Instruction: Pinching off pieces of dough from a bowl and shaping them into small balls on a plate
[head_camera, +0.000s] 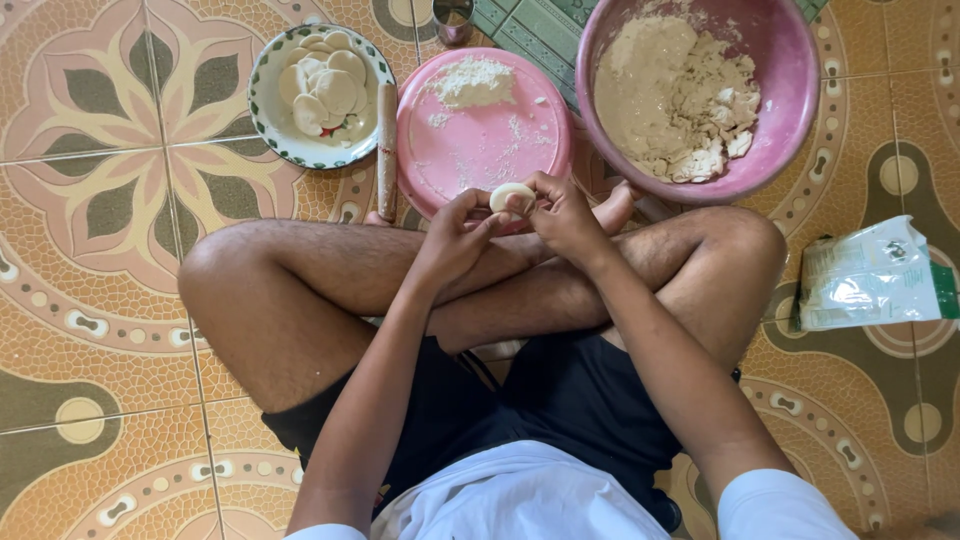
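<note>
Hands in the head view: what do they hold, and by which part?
Both the left hand and right hand pinch one small dough disc by its edges.

Dough work on the floor
Plate (480, 140) sits centre; bowl (800, 90) right, dish (268, 120) left (rolling pin (387, 150) between), bag (870, 275) far right.

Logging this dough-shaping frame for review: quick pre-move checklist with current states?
1. Dough piece held by both hands, left hand and right hand: ok.
2. Floured pink plate just beyond the hands: ok.
3. Rolling pin lying beside the plate, free: ok.
4. Room on the patterned plate of flattened discs: cannot tell.
5. Dough left in pink bowl: ok.
</note>
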